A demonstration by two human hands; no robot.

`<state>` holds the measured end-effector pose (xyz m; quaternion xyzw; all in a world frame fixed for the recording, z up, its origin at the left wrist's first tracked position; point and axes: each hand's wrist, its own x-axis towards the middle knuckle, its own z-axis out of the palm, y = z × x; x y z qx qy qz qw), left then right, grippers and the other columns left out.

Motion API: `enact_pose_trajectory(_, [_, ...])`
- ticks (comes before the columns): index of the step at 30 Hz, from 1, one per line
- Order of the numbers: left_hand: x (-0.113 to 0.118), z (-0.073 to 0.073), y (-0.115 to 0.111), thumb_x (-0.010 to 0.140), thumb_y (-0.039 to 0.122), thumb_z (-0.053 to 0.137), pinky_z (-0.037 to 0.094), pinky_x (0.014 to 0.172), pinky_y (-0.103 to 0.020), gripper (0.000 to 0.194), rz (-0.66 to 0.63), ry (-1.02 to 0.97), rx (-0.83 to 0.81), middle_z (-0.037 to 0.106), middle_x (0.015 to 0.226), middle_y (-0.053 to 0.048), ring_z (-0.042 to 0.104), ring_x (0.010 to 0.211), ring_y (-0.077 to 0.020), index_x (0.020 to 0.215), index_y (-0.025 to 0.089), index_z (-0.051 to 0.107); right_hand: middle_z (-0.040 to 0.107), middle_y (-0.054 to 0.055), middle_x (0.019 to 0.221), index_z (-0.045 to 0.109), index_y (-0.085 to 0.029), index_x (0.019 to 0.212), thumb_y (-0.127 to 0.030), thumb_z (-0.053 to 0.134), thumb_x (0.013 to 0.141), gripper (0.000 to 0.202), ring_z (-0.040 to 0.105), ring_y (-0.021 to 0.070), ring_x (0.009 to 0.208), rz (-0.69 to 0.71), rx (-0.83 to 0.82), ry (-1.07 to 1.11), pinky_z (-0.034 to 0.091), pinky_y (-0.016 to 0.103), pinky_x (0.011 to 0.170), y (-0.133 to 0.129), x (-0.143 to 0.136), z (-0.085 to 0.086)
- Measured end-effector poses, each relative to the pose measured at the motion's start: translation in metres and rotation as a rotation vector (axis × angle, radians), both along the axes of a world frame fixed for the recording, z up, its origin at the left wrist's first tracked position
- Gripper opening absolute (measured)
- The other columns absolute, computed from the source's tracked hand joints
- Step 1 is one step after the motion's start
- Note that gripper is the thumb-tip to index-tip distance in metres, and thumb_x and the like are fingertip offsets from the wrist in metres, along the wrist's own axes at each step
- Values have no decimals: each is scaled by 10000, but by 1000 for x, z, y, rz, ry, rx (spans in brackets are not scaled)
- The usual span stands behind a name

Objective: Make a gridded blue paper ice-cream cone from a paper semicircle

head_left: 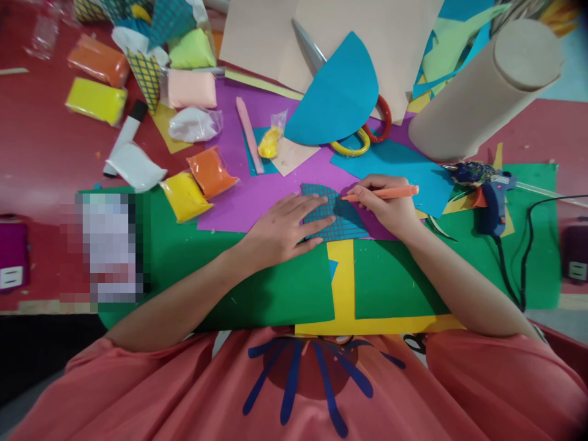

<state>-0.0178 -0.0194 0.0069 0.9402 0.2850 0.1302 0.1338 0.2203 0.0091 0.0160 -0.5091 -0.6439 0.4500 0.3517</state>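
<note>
Under my left hand (294,226) lies a small blue foam piece (342,223) marked with a grid of dark lines; its fingers are spread flat across the left part. The right part shows lines mostly in one direction. My right hand (388,205) grips an orange pen (395,192), its tip at the upper edge of the blue piece. Beneath is a purple sheet (225,211). Just above lie a cream scrap (294,156), a small bag of yellow clay (270,144) and a pink stick-like pen (249,131).
Scissors (383,119) lie partly beneath a blue half-round sheet (342,92). At right are a glue gun (491,202) with a black cord and a beige roll (459,110). Packs of clay (186,196), a marker (126,135) and patterned cones (144,76) sit at left. Green sheets (275,294) lie in front.
</note>
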Motion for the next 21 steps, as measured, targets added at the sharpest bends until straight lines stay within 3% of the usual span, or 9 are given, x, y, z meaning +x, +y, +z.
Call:
enact_pose_trajectory(13, [0, 0, -1, 980, 332, 465, 431, 1066, -484, 377, 0, 3, 22, 529, 1407, -144, 510, 1295, -283, 1325, 226, 577, 667, 9, 583, 640, -179, 551, -222, 612, 758, 213, 595, 116, 546, -14, -12, 26, 445, 236, 506, 0, -2, 3])
enact_pose_trajectory(21, [1, -4, -2, 990, 338, 440, 371, 1101, -538, 405, 126, 41, 44, 482, 1455, -152, 476, 1338, -302, 1371, 233, 528, 652, -1, 595, 701, -169, 707, -300, 613, 845, 209, 563, 92, 522, -75, -17, 60, 423, 236, 488, -2, 1, -3])
